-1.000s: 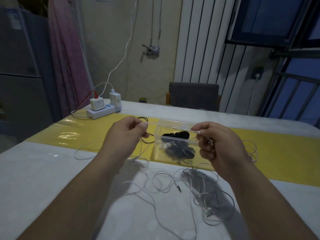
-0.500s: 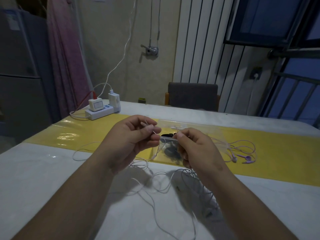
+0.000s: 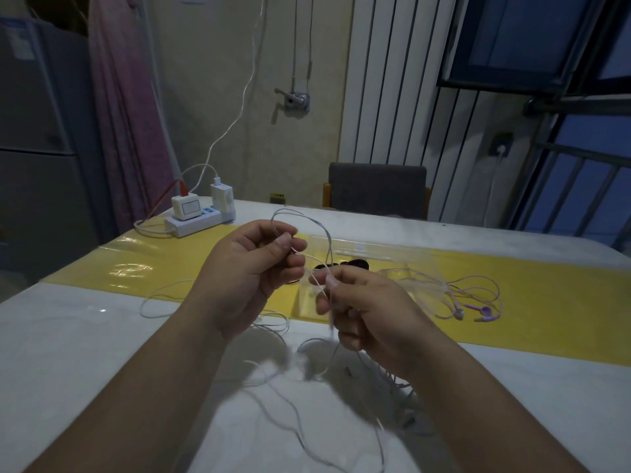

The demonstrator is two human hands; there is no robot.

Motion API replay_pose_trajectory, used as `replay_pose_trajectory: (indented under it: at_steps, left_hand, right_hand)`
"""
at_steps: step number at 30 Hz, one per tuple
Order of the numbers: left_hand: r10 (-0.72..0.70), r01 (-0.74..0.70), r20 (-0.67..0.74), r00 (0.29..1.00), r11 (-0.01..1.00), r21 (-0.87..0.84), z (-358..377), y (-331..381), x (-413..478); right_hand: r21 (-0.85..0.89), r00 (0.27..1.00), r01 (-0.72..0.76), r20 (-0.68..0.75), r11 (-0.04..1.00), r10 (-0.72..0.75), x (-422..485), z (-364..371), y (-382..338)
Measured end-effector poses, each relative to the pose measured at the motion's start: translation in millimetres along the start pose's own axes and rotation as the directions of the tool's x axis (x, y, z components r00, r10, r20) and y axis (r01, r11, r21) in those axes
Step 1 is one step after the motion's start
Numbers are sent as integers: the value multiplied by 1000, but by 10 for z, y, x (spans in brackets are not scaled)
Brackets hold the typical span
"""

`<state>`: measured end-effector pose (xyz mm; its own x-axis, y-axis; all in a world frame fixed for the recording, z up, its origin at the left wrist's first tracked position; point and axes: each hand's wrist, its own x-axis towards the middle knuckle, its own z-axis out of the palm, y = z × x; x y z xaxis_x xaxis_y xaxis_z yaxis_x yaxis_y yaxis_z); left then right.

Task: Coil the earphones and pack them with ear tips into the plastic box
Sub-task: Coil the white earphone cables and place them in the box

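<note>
**A:** Where the two forearms reach in from the bottom edge, what lies nearest?

**B:** Slack cable from the white earphones [image 3: 327,244] trails in loose curves over the pale counter [image 3: 68,343]. It runs under and in front of both wrists, and a thicker tangle sits below the right wrist.

**A:** And the grips themselves?

**B:** The left grip [image 3: 252,278] is clenched on that white cable, pinching it between thumb and fingertips. The right grip [image 3: 368,312] sits close beside it, slightly lower, and pinches the same cable. A loop rises above the left grip, arches over, and drops down into the right grip. Both are raised off the counter.

**A:** Where is the box?

**B:** The plastic box [image 3: 392,261] is clear and sits just beyond the right grip, on a yellow strip [image 3: 546,302] that crosses the counter. Dark ear tips [image 3: 355,265] show through its wall, just past the right grip's knuckles.

**A:** Anything else out there?

**B:** Purple earphones [image 3: 485,310] lie uncoiled on the yellow strip, to the right of the right grip and close to the box. Well beyond the left grip, a white power strip [image 3: 194,224] with chargers plugged in sits by the counter's far corner. Farthest back, a grey chair [image 3: 377,189] stands against the wall.
</note>
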<state>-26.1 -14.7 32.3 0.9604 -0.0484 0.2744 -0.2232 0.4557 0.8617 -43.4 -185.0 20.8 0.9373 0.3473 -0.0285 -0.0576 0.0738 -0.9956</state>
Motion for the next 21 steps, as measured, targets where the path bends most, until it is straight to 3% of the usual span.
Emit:
replay_pose_trajectory:
  at_steps: [3, 7, 11, 14, 18, 21]
  left_hand:
    - [45, -39, -142, 989, 998, 51, -41, -21, 44]
    - [133, -100, -303, 944, 987, 124, -115, -42, 104]
    - [266, -132, -375, 888, 929, 347, -101, -61, 78]
    - [365, -149, -289, 885, 811, 566, -84, -82, 51]
    - [375, -168, -167, 912, 713, 681, -86, -68, 13]
    - [439, -335, 50, 897, 601, 726, -64, -56, -50]
  right_hand:
    - [10, 996, -33, 86, 999, 32, -22, -100, -43]
    - [-127, 980, -60, 183, 990, 83, -89, -198, -102]
    - [-223, 971, -65, 211, 973, 113, -131, -244, -152]
    - [-224, 984, -43, 157, 974, 79, -134, -252, -161]
    - [-203, 997, 1, 76, 979, 14, -112, -236, -142]
    - [-182, 1000, 18, 14, 983, -16, -83, -219, -121]
